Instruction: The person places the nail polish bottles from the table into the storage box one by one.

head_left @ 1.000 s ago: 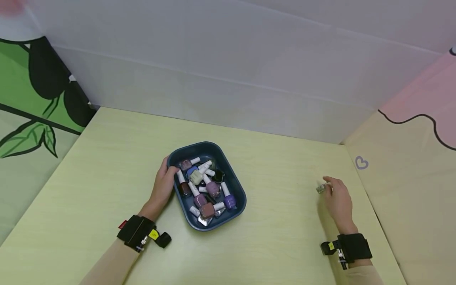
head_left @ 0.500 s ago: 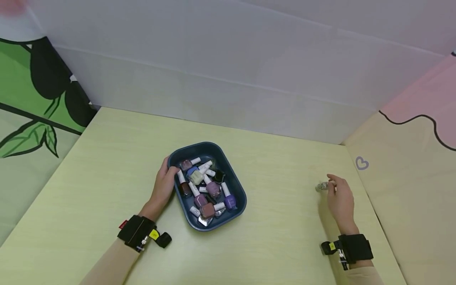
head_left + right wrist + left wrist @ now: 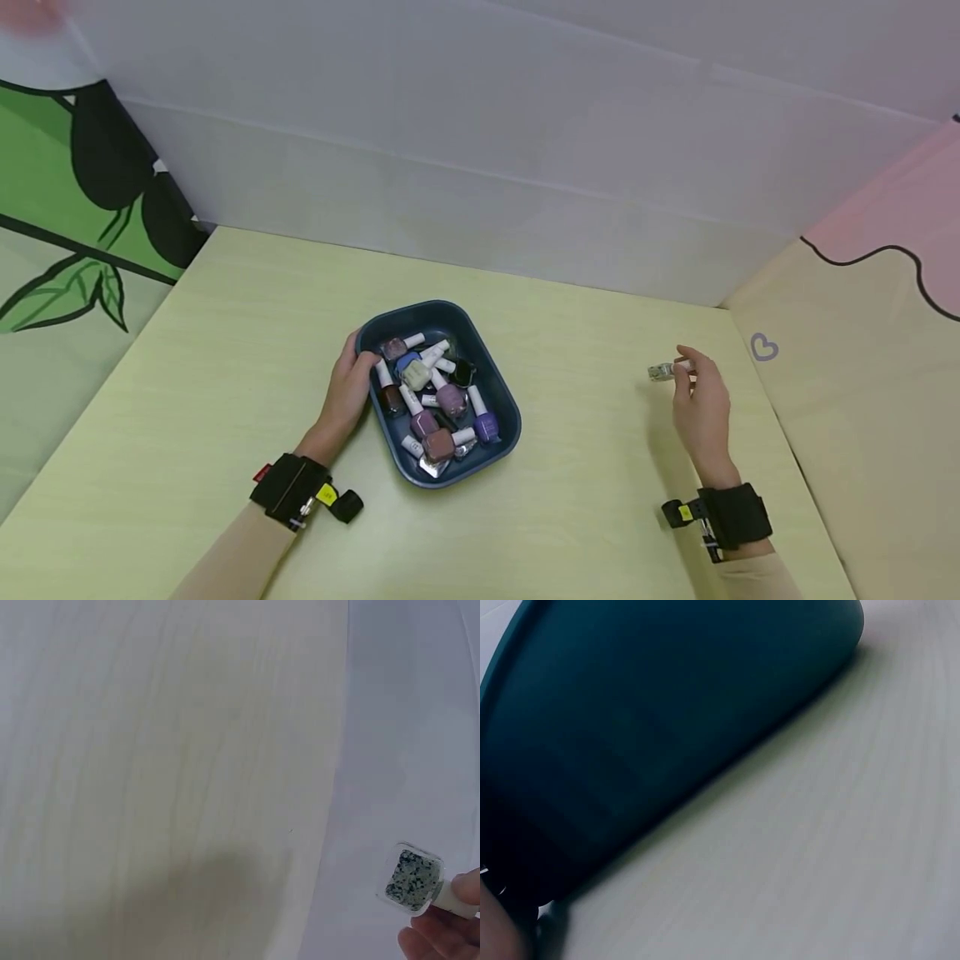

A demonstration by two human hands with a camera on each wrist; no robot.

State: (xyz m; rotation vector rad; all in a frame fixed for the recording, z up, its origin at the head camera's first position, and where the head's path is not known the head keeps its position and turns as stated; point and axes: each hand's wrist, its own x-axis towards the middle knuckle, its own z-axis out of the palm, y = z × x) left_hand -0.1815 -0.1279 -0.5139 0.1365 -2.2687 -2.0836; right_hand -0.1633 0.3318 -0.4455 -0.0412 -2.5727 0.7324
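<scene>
My left hand (image 3: pixel 347 392) grips the left rim of a dark blue tray (image 3: pixel 501 379), thumb over the edge. Inside it lie several nail polish bottles with white caps, among them a purple one (image 3: pixel 487 427), a brown one (image 3: pixel 438 445) and a pale green one (image 3: pixel 416 375). Over at the right, my right hand (image 3: pixel 703 408) pinches a speckled nail polish bottle (image 3: pixel 413 880) by its white cap, held above the table. Black and pale flecks show through its clear glass in the right wrist view. The left wrist view is mostly filled by the tray's outer wall (image 3: pixel 667 712).
The pale wooden table (image 3: pixel 585 467) meets a grey-white wall sheet (image 3: pixel 480 167) at the back. A cream and pink side panel (image 3: pixel 847 375) borders the right edge. A green patterned panel (image 3: pixel 45 167) stands at the left.
My right hand has lifted the speckled nail polish bottle from near the tabletop and shifted it slightly left and away from me. The left hand and tray stay in place.
</scene>
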